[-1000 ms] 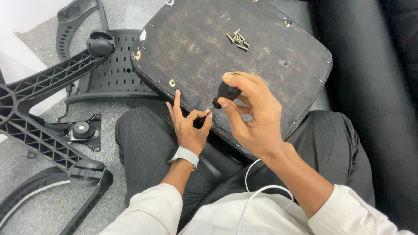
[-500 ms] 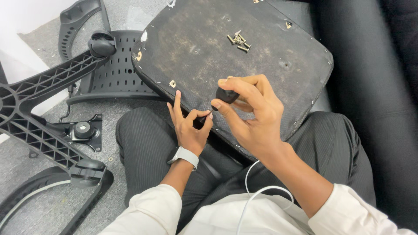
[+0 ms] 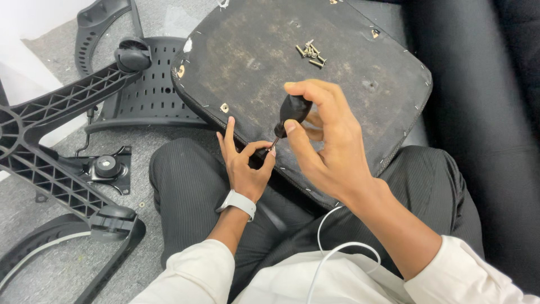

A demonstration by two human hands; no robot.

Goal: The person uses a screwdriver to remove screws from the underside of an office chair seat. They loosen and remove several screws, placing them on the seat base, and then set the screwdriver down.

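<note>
The right hand (image 3: pixel 326 141) grips a stubby screwdriver (image 3: pixel 291 114) by its rounded black handle, probably rigid and light. Just below it, the left hand (image 3: pixel 244 163) pinches the tip at the upturned seat base (image 3: pixel 337 67) edge; loose screws (image 3: pixel 309 52) lie beyond.

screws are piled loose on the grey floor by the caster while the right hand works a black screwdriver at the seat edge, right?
Not quite. In the head view the screws lie on the upturned seat, not the floor. The right hand does hold the black screwdriver at the seat edge.
</note>
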